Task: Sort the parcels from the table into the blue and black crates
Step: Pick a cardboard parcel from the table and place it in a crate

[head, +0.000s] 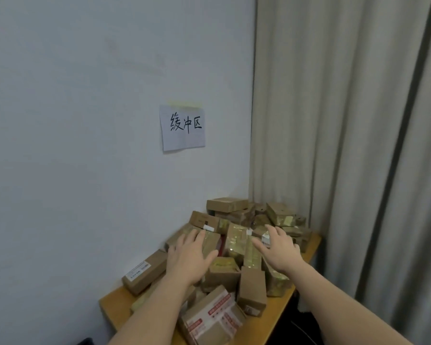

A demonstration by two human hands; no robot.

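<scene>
Both hands reach out, left hand (189, 255) and right hand (279, 250) each an open grip over the parcels (234, 245); beyond them, a wall note (183, 127) reads 缓冲区.

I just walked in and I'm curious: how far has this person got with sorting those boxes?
Nothing looks done: the parcels lie heaped on the wooden table, and no blue or black crate shows in this view. In hand: the left hand and right hand reach over the heap with straight fingers, holding nothing. Left: seemingly the whole pile.
</scene>
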